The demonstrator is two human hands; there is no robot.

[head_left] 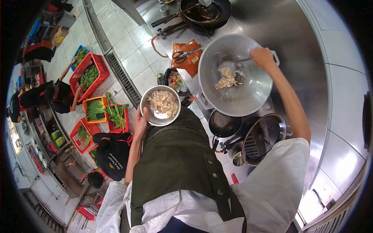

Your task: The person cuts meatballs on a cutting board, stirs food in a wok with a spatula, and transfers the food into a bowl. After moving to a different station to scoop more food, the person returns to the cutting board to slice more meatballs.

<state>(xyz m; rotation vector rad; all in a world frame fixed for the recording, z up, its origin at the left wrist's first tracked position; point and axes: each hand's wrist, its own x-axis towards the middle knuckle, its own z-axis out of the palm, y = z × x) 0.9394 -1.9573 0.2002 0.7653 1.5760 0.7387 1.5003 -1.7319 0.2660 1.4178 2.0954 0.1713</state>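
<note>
My left hand [141, 121] grips the side of a round steel bowl [157, 118], with the thumb at its rim. Pale, shredded food pieces [162, 101] fill much of the bowl. On the right, my right hand [263, 58] is closed around the handle of a metal ladle [227, 70]. The ladle's head rests inside a large aluminium wok [237, 101]. Beside the ladle lies a small heap of the same pale pieces [226, 82], and whitish smears mark the wok's wall.
Scissors [180, 57] lie on a bag of orange-red food [190, 66]. A dark wok [217, 15] stands at the back, with a small frying pan [221, 122] and a large pot [248, 149] nearer. Co-workers handle greens in crates [101, 66] on the left.
</note>
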